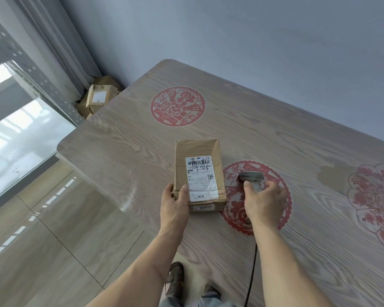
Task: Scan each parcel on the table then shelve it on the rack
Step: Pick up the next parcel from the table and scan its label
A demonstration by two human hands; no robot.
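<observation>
A brown cardboard parcel [198,173] with a white shipping label on top lies on the wooden table [124,151]. My left hand [175,204] grips its near left corner, thumb on the side and a finger on top. To the right of the parcel, my right hand [263,201] holds a grey barcode scanner [251,177] by the handle. The scanner's head rests low over a red paper-cut decal, and its black cable runs down toward me.
A grey metal rack [31,69] stands at the left by a window and curtain. Several cardboard boxes [99,97] lie on the floor in the corner behind the table. Red paper-cut decals [177,106] mark the tabletop. My shoe [175,275] shows on the tiled floor.
</observation>
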